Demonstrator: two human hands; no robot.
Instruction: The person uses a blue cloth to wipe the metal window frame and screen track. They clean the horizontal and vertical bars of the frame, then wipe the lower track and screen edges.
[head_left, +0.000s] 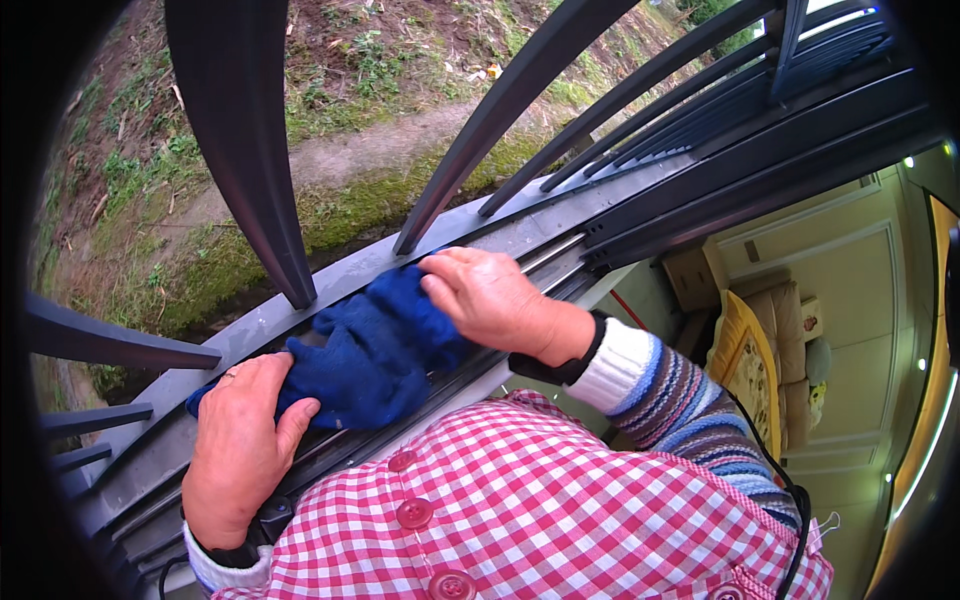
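A blue cloth (367, 360) lies bunched across the metal sill and tracks of a sliding window. My left hand (244, 442) holds the cloth's left end, fingers over its edge and thumb on top. At the cloth's upper right end, my right hand (487, 296) grips a fold between thumb and fingers. The grey window sill (540, 214) runs diagonally beneath, with the window track (551, 262) on its near side. Part of the track is hidden under the cloth.
Dark metal bars (247, 150) rise from the sill's outer edge. Beyond them are soil, weeds and a mossy ledge (360, 202). The sliding window frame (750, 165) stands at right. Behind it, a room holds a sofa (787, 375) and a yellow-covered table (739, 367).
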